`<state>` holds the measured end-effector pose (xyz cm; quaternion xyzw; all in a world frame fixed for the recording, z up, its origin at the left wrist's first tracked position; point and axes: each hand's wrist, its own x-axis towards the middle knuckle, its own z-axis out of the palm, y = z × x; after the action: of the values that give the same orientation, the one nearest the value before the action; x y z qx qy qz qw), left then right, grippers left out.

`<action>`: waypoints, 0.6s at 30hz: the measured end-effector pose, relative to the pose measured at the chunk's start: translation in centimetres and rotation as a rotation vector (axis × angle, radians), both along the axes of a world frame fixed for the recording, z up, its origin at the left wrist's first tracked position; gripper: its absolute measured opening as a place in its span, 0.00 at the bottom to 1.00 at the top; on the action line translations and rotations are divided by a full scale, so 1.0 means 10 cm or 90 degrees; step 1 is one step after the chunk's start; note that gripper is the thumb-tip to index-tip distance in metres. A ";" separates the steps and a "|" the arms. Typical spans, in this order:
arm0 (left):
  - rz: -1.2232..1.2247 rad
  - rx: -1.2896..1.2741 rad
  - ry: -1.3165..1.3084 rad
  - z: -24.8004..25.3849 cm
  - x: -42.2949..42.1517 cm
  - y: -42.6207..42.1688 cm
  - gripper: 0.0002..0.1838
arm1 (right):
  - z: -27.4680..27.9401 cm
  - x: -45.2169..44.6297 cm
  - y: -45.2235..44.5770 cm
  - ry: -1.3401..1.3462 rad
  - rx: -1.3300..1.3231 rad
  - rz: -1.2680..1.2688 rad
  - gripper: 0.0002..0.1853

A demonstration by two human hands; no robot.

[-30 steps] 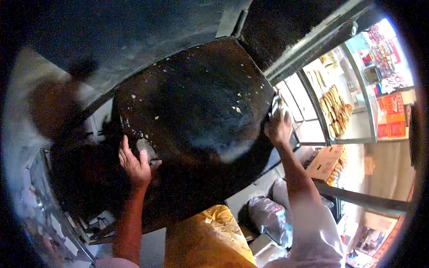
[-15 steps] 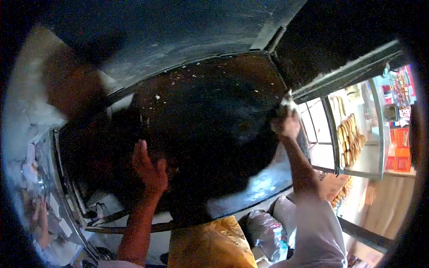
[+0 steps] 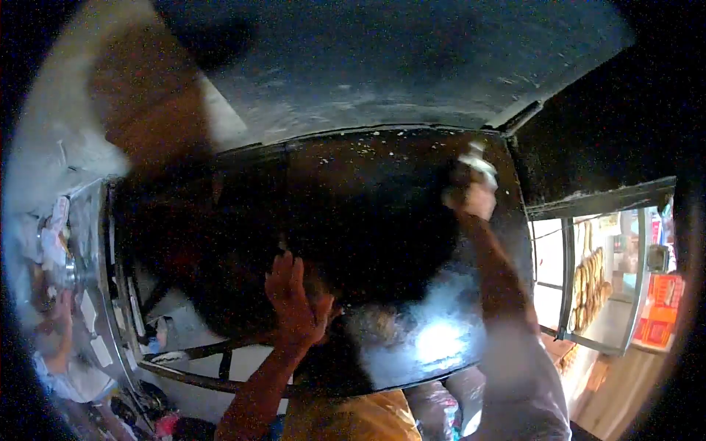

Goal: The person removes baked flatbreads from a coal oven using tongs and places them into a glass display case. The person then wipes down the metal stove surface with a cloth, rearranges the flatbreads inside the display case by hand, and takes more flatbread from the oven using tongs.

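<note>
My right hand [image 3: 476,200] is closed on a crumpled whitish cloth [image 3: 478,165], blurred by motion. It presses near the far right corner of a dark, worn surface [image 3: 382,206]. White crumbs [image 3: 375,143] lie scattered along that surface's back edge. My left hand [image 3: 296,294] is open, fingers stretched and thumb apart, low over the left-middle part of the surface. Deep shadow hides whether its palm touches. A bright patch of light shines on the front right of the surface.
A grey panel [image 3: 382,81] slopes above the back edge. On the right, a glass case holds rows of bread [image 3: 590,290] near orange boxes [image 3: 660,309]. Yellow-orange cloth or plastic [image 3: 353,415] and grey bags [image 3: 465,397] are below. At left, a pane [image 3: 84,323] shows an arm.
My view has shifted, so the surface and case sit lower. My right hand with the cloth has moved over the surface, away from its right edge. My left hand appears further right, still open.
</note>
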<state>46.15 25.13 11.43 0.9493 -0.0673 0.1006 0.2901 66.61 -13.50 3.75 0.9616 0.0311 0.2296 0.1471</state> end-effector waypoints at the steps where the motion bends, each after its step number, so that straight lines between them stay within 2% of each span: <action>1: 0.003 0.007 -0.004 -0.03 0.01 0.04 0.40 | -0.23 0.16 0.51 0.051 0.131 0.001 0.20; 4: 0.018 0.018 -0.041 -0.11 -0.03 0.09 0.40 | -0.54 0.06 2.44 0.123 0.324 0.207 0.21; 6: 0.018 0.028 -0.046 -0.13 0.00 0.08 0.40 | -0.51 -0.14 3.03 0.194 0.444 0.375 0.21; 8: 0.025 0.020 -0.033 -0.11 0.01 0.05 0.39 | -0.38 -0.09 2.62 0.322 0.626 0.428 0.22; 10: 0.041 0.002 -0.018 -0.05 0.02 0.02 0.39 | -0.22 0.17 1.51 0.390 0.770 0.306 0.23; 12: 0.020 -0.027 -0.021 0.01 0.06 0.06 0.39 | -0.17 0.47 0.23 0.313 0.741 0.104 0.24; 13: 0.029 -0.025 -0.019 -0.01 0.08 0.09 0.39 | -0.07 0.59 -0.28 0.262 0.655 -0.003 0.24; 15: 0.020 -0.066 -0.039 -0.06 0.07 0.10 0.40 | 0.12 0.76 -0.54 0.263 0.487 -0.215 0.25; 16: 0.014 -0.065 -0.030 -0.07 0.04 0.10 0.40 | 0.19 0.80 -0.33 0.293 0.471 -0.256 0.25; 17: 0.020 -0.053 -0.024 -0.07 0.03 0.11 0.39 | 0.05 0.88 -0.06 0.259 0.409 -0.202 0.25; 18: 0.028 -0.038 -0.022 -0.05 0.04 0.09 0.37 | -0.07 0.87 0.41 0.227 0.366 -0.079 0.24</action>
<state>46.58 26.03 10.92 0.9397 -0.0480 0.1253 0.3145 75.28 -9.37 3.05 0.9888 -0.0680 0.0478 -0.1237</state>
